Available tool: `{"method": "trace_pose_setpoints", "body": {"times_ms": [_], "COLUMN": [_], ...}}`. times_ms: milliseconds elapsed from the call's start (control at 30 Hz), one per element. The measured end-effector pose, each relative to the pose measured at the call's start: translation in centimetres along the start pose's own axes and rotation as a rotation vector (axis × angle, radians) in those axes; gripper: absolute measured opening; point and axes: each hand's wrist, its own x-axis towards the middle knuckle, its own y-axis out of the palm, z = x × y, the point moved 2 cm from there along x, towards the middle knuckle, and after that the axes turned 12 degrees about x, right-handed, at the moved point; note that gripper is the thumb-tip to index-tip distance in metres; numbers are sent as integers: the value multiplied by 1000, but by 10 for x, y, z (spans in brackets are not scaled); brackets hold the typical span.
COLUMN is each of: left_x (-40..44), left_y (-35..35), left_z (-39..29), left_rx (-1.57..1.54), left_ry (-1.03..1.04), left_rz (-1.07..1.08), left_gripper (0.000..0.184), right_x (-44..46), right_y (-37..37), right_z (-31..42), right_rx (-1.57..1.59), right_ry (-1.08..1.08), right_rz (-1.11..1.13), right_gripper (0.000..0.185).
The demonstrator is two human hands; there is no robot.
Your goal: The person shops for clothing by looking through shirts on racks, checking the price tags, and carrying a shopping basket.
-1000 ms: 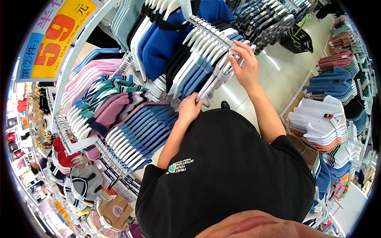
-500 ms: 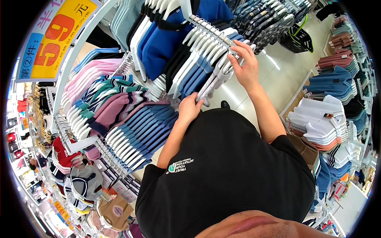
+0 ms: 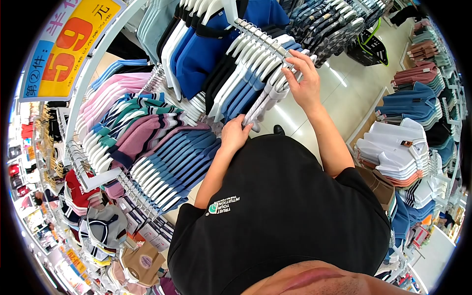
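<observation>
Under everything, a shop floor point(image 3: 339, 93) of shiny pale tiles, leaving a passage between the clothes. At the left, a row of blue shirts point(image 3: 182, 157), all turned the same way, probably to show every shoulder and to save space. At the right, white polo shirts point(image 3: 391, 142), closely overlapping, presumably for the same reason. In the lower middle, a black T-shirt point(image 3: 280, 206), worn by the person. At the upper left, a yellow price sign point(image 3: 69, 54), likely set so for easy reading. Farther ahead, a black basket point(image 3: 369, 48) with green handle, standing near the dark patterned clothes point(image 3: 322, 29).

Then the pale shirt point(image 3: 268, 98), hanging at the near end of its rail, between both hands, just beside other blue shirts. At its lower edge, the left hand point(image 3: 234, 133), apparently pinching the cloth between thumb and fingers, perhaps for holding this edge steady. At its upper part, close to the rail's end, the right hand point(image 3: 305, 83), with fingers bent and thumb set apart; cannot tell whether gripping or only touching. Smallest, the hanger hooks point(image 3: 255, 33), spaced tightly along the rail, so keeping the garments in order.
</observation>
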Motion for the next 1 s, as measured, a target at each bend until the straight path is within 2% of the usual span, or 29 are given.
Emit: {"method": "trace_pose_setpoints", "body": {"times_ms": [1000], "left_x": [-1], "left_y": [3], "left_z": [1], "left_rx": [-8], "left_ry": [-6], "left_rz": [-10], "left_gripper": [31], "right_x": [0], "right_y": [-1], "right_z": [-2], "right_rx": [-7], "right_ry": [-8], "right_rz": [9], "right_gripper": [26]}}
